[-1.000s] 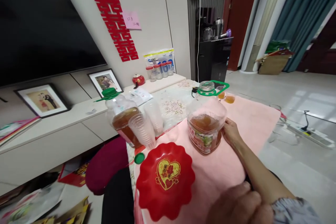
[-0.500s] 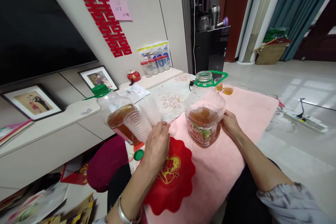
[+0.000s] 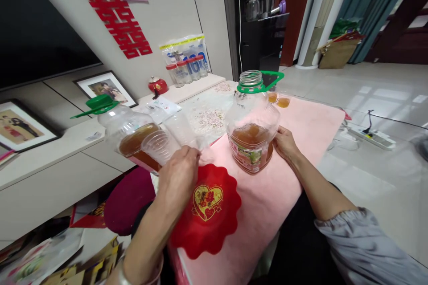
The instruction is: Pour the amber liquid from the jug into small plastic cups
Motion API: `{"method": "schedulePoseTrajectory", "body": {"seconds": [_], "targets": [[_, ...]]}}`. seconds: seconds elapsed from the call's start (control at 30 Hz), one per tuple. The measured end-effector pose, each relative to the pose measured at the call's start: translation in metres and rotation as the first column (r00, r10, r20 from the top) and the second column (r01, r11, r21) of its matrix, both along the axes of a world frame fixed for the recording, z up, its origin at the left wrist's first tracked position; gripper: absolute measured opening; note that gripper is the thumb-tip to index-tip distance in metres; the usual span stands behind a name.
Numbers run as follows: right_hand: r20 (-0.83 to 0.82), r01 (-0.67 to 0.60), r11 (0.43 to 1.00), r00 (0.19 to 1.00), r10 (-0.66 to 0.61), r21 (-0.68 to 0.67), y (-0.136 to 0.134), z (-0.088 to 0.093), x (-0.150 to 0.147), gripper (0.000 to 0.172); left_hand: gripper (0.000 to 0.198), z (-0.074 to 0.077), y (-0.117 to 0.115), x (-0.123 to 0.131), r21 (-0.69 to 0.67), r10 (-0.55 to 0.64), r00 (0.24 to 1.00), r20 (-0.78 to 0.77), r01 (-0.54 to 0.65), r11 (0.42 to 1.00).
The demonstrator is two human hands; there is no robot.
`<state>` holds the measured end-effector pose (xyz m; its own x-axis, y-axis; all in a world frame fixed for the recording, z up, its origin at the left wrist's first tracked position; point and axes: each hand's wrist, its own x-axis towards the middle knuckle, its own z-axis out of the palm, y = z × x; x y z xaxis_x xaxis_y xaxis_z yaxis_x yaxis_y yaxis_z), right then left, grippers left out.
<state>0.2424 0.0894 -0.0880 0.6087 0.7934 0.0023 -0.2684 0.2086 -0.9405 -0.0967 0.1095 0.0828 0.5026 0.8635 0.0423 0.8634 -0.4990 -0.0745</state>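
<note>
Your right hand (image 3: 284,142) rests flat against the open jar (image 3: 251,136), steadying it upright on the worktop (image 3: 301,129). Your left hand (image 3: 179,173) closes loosely on the cup stack (image 3: 163,144), lying sideways just beyond its fingers.

The room is evenly and fairly brightly lit. Daylight falls from the right, leaving pale window patches of glare on the tiled floor (image 3: 384,98). Shadows are soft and faint. The television screen (image 3: 36,31) stays dark. Wide-angle distortion bends the walls and stretches the edges. Motion blur smears the lower left clutter, and just ahead of the left hand (image 3: 179,173) fingers the stacked plastic cups (image 3: 160,144) look soft.
</note>
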Motion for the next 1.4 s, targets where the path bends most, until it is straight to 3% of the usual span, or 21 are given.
{"method": "schedulePoseTrajectory", "body": {"seconds": [0.07, 0.13, 0.27, 0.37, 0.5, 0.6, 0.67, 0.77, 0.83, 0.97, 1.13, 1.23, 1.4], "targets": [[0.006, 0.006, 1.0, 1.0, -0.006, -0.003, 0.0, -0.001, 0.0, 0.027, 0.03, 0.007, -0.012, -0.013, -0.008, 0.016, 1.0, 0.007, -0.016, 1.0], [0.011, 0.009, 1.0, 1.0, -0.009, -0.006, 0.0, -0.001, -0.001, 0.028, 0.024, 0.002, -0.023, -0.026, -0.004, -0.018, 0.999, 0.027, 0.018, 1.0], [0.015, 0.015, 1.0, 1.0, -0.015, -0.008, 0.001, 0.0, -0.001, 0.028, 0.022, -0.032, -0.036, -0.049, 0.115, -0.222, 0.97, 0.1, 0.21, 0.971], [0.017, 0.024, 1.0, 1.0, -0.024, -0.01, 0.001, 0.0, -0.001, 0.027, 0.025, -0.058, -0.038, -0.058, 0.182, -0.314, 0.939, 0.141, 0.287, 0.94], [0.021, 0.031, 0.999, 0.999, -0.03, -0.01, 0.002, 0.0, -0.001, 0.027, 0.031, -0.068, -0.044, -0.064, 0.278, -0.352, 0.919, 0.178, 0.296, 0.914], [0.021, 0.034, 0.999, 0.999, -0.034, -0.003, 0.001, -0.001, -0.001, 0.028, 0.044, -0.063, -0.057, -0.07, 0.296, -0.274, 0.937, 0.216, 0.205, 0.933], [0.02, 0.036, 0.999, 0.999, -0.036, 0.002, 0.001, -0.001, -0.002, 0.028, 0.049, -0.061, -0.065, -0.076, 0.263, -0.117, 0.947, 0.298, 0.037, 0.964], [0.023, 0.037, 0.999, 0.999, -0.037, 0.008, 0.0, -0.001, -0.002, 0.027, 0.053, -0.067, -0.07, -0.09, 0.082, 0.222, 0.895, 0.386, -0.274, 0.958], [0.03, 0.036, 0.999, 0.999, -0.036, 0.007, 0.0, -0.001, -0.002, 0.027, 0.067, -0.076, -0.068, -0.099, -0.09, 0.365, 0.838, 0.406, -0.361, 0.928], [0.048, 0.04, 0.999, 0.998, -0.04, -0.001, 0.001, 0.0, -0.002, 0.027, 0.089, -0.097, -0.061, -0.109, -0.244, 0.432, 0.759, 0.487, -0.357, 0.902], [0.067, 0.045, 0.999, 0.997, -0.045, -0.006, 0.0, 0.001, -0.002, 0.028, 0.081, -0.119, -0.056, -0.109, -0.271, 0.393, 0.685, 0.614, -0.285, 0.92], [0.071, 0.039, 0.999, 0.997, -0.039, -0.005, 0.0, 0.002, -0.002, 0.027, 0.077, -0.122, -0.054, -0.112, -0.267, 0.398, 0.698, 0.595, -0.295, 0.917], [0.075, 0.029, 1.0, 0.997, -0.029, -0.003, 0.0, 0.001, -0.002, 0.027, 0.084, -0.113, -0.054, -0.126, -0.337, 0.468, 0.678, 0.566, -0.328, 0.883]]}}
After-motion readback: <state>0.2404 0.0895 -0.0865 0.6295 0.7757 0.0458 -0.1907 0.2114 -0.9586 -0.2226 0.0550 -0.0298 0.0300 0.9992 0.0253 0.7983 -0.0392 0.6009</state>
